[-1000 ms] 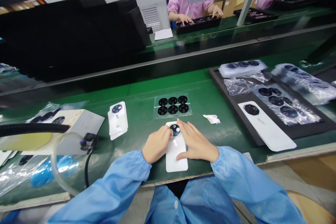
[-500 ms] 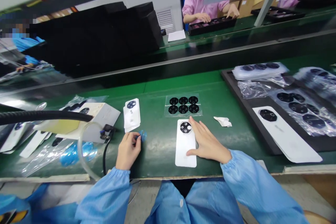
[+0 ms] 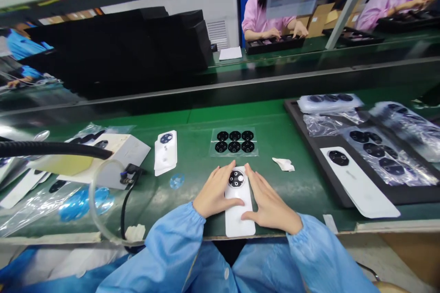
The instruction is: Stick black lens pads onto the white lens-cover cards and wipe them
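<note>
A white phone back panel (image 3: pixel 239 219) with a round black camera plate (image 3: pixel 236 178) lies flat near the table's front edge. My left hand (image 3: pixel 217 193) rests along its left side, fingers stretched forward and thumb over the panel. On the opposite side my right hand (image 3: pixel 268 199) lies the same way, its fingertips beside the camera plate and its thumb on the white face. Both hands are open around the panel. Just beyond them is a clear sheet (image 3: pixel 235 142) carrying several black round plates. A small blue film disc (image 3: pixel 177 181) lies to the left.
Several white panels (image 3: pixel 165 155) are stacked at left, near a white box-shaped device (image 3: pixel 127 151) with a hose. A dark tray (image 3: pixel 338 187) at right holds bagged black plates and a white panel (image 3: pixel 359 187). A crumpled white scrap (image 3: pixel 283 164) lies between. Co-workers sit across the line.
My left hand has let go of the blue film disc and moved right to the panel's left side. The panel and my right hand appear slightly nearer to me.
</note>
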`<state>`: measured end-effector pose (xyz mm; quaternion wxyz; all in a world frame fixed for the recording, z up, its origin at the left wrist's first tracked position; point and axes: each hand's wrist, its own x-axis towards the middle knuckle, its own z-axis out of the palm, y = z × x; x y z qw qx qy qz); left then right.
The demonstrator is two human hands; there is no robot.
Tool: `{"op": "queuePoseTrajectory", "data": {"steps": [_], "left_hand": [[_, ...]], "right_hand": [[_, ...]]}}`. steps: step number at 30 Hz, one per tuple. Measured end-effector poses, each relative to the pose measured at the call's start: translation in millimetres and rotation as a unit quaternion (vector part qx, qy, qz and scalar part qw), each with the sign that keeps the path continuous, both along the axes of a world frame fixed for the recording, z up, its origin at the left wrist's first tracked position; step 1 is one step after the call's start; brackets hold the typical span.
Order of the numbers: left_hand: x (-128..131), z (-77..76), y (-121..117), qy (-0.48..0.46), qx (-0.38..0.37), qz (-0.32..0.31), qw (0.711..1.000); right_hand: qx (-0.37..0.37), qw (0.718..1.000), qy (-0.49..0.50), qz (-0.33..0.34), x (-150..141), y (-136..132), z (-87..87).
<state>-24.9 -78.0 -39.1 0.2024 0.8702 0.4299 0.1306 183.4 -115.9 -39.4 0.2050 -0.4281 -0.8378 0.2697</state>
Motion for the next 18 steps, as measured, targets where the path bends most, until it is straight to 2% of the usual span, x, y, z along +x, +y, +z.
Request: {"op": "queuePoseTrajectory", "data": {"steps": [2, 4, 6, 8, 10, 12, 14, 16, 18], "left_hand": [[-1, 1.4, 4, -0.017, -0.022, -0.021, 0.999], [-3, 4.5, 5, -0.032, -0.042, -0.018, 0.998], [-4, 7.3, 2, -0.053, -0.059, -0.003, 0.997], [-3, 7.6, -3, -0.094, -0.068, 0.025, 0.993], [-2, 4.4, -10, -0.162, -0.082, 0.064, 0.981], [-1, -1.3, -17, -0.262, -0.119, 0.112, 0.951], [-3, -6.8, -25, -0.366, -0.175, 0.157, 0.901], [-8, -10.1, -32, -0.436, -0.22, 0.196, 0.85], [-17, -11.0, -38, -0.465, -0.238, 0.231, 0.821]], "right_hand": [[0.005, 0.999, 0.034, -0.003, 2, -4, 1.3], [0.025, 0.996, 0.08, -0.036, 8, -2, 3.1], [0.074, 0.984, 0.105, -0.126, 19, 5, 3.3], [0.122, 0.959, 0.09, -0.241, 35, 16, 0.2], [0.128, 0.94, 0.064, -0.311, 51, 26, -6.0], [0.109, 0.937, 0.058, -0.327, 63, 34, -12.3], [0.1, 0.938, 0.066, -0.325, 68, 37, -15.2], [0.101, 0.938, 0.082, -0.322, 67, 37, -12.0], [0.102, 0.94, 0.109, -0.307, 59, 38, -2.0]]}}
